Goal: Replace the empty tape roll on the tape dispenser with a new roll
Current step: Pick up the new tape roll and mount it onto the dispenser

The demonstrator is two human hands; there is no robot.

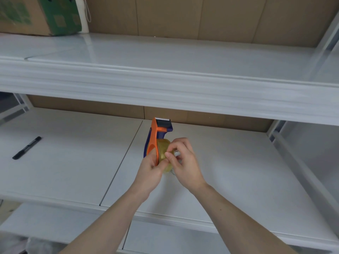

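As seen now, w/ new tape roll point(163, 149) already seated on tape dispenser point(156, 140) held above middle shelf point(73, 162) | left hand point(151, 170) clamped on dispenser handle | right hand point(185, 162) fingertips pinched at roll face, prob. hunting tape end | left to do: thread to cutter | old roll not visible | white shelving, black marker point(27, 147) far left, cardboard box point(39, 14) upper shelf

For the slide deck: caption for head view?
Both hands work a tape roll on the orange dispenser.

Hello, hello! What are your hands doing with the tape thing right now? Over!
Left hand grips tape dispenser. Right hand picks at tape roll on it. Pen lies apart, left.
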